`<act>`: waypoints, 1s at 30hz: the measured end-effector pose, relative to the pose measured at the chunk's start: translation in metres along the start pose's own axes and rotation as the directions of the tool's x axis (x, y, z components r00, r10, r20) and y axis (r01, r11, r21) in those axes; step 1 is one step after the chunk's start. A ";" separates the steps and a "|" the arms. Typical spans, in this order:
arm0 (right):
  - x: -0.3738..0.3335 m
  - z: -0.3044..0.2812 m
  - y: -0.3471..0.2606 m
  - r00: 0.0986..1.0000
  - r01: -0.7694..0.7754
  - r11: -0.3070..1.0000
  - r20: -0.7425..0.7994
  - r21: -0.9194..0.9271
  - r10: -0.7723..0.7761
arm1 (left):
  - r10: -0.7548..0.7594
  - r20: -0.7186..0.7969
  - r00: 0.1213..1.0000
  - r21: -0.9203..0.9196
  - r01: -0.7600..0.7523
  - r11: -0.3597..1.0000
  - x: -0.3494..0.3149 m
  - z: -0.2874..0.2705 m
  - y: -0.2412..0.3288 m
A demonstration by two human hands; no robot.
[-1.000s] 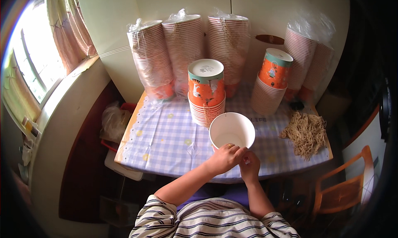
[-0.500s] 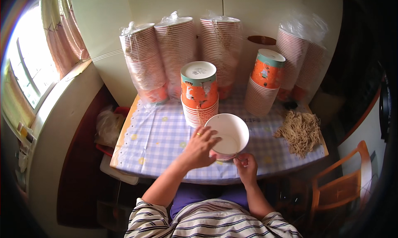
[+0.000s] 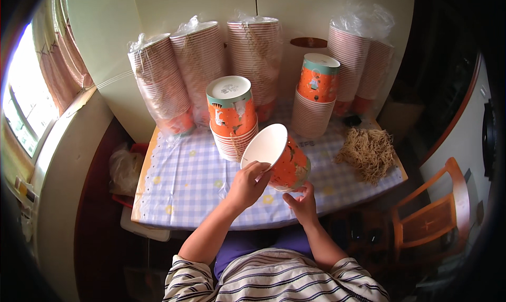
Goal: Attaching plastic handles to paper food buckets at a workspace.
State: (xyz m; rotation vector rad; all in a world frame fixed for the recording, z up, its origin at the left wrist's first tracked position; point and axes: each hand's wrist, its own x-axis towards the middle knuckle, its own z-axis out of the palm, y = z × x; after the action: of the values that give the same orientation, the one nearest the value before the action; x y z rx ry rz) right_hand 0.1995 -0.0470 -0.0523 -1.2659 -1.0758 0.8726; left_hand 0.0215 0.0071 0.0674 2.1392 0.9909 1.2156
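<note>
Tilted over the near part of the table is a paper bucket (image 3: 293, 167), orange outside and white inside, its mouth facing up and left. My left hand (image 3: 249, 185) grips its rim, thumb on the inner side. At the bucket's lower end, my right hand (image 3: 303, 203) has its fingertips against the base edge; part of those fingers is hidden behind the bucket. Just beyond stands a stack of matching buckets (image 3: 231, 115), upside down, with a green band and white bottom on top. A second inverted stack (image 3: 317, 83) stands farther right.
Tall bucket stacks in clear plastic (image 3: 253, 60) line the back of the table. A tangle of beige string (image 3: 369, 153) lies at the right on the checked tablecloth (image 3: 184, 191). A wooden chair (image 3: 429, 223) stands at right, a white plastic bag (image 3: 125, 170) at left.
The bucket has turned from mouth-up to tilted, showing its orange side. My left hand has closed on its rim, and my right hand has moved to its base. The view has shifted slightly.
</note>
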 end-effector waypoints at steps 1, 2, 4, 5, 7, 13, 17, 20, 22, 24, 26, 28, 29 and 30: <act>0.002 0.001 -0.006 0.999 -0.033 0.998 0.029 0.056 0.032 | -0.045 -0.036 0.998 -0.064 0.043 0.997 -0.002 0.003 -0.002; 0.005 0.002 -0.012 0.996 -0.067 0.991 0.062 0.112 0.061 | -0.092 -0.070 0.993 -0.129 0.083 0.988 -0.004 0.005 -0.003; 0.012 -0.004 -0.019 0.990 -0.068 0.987 0.133 0.144 0.049 | -0.117 -0.080 0.990 -0.183 0.100 0.978 -0.009 0.005 0.001; 0.015 -0.006 -0.022 0.978 -0.075 0.982 0.204 0.175 0.038 | -0.144 -0.087 0.986 -0.237 0.120 0.964 -0.011 0.004 0.003; 0.022 -0.012 -0.025 0.987 0.137 0.983 0.071 0.123 -0.147 | -0.144 -0.100 0.984 -0.259 0.114 0.959 -0.016 0.001 0.001; 0.057 -0.045 -0.112 0.790 0.612 0.706 0.258 -0.356 -0.556 | -0.049 -0.143 0.989 -0.275 0.008 0.961 -0.032 -0.008 -0.004; 0.086 -0.051 -0.186 0.469 0.838 0.198 0.486 -0.509 -0.737 | 0.040 -0.191 0.981 -0.168 -0.073 0.983 -0.035 -0.007 -0.014; 0.117 -0.035 -0.236 0.308 0.841 -0.080 0.594 -0.535 -0.743 | 0.017 -0.230 0.973 -0.075 -0.036 0.997 -0.046 0.002 -0.050; 0.141 -0.012 -0.266 0.201 0.825 -0.239 0.662 -0.512 -0.722 | -0.035 -0.282 0.959 0.019 0.042 0.999 -0.058 0.008 -0.078; 0.164 0.004 -0.289 0.182 0.794 -0.342 0.734 -0.503 -0.655 | -0.043 -0.311 0.949 0.051 0.062 0.997 -0.065 0.016 -0.096; 0.190 0.024 -0.306 0.093 0.804 -0.409 0.771 -0.432 -0.630 | -0.026 -0.319 0.947 0.107 0.063 0.992 -0.073 0.020 -0.109; 0.213 0.043 -0.309 0.054 0.812 -0.429 0.782 -0.396 -0.621 | 0.013 -0.305 0.952 0.126 0.027 0.992 -0.078 0.025 -0.118; 0.221 0.052 -0.310 0.074 0.808 -0.439 0.807 -0.393 -0.586 | 0.052 -0.286 0.957 0.146 -0.010 0.989 -0.078 0.028 -0.122; 0.227 0.061 -0.309 0.094 0.807 -0.445 0.829 -0.387 -0.551 | 0.089 -0.274 0.958 0.181 -0.040 0.983 -0.079 0.027 -0.122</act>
State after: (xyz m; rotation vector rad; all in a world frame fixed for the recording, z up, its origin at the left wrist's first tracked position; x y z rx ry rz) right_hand 0.1889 0.1471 0.2837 -0.6764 -2.4197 -1.0597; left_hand -0.0248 0.0195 -0.0731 2.1844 1.1932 1.5495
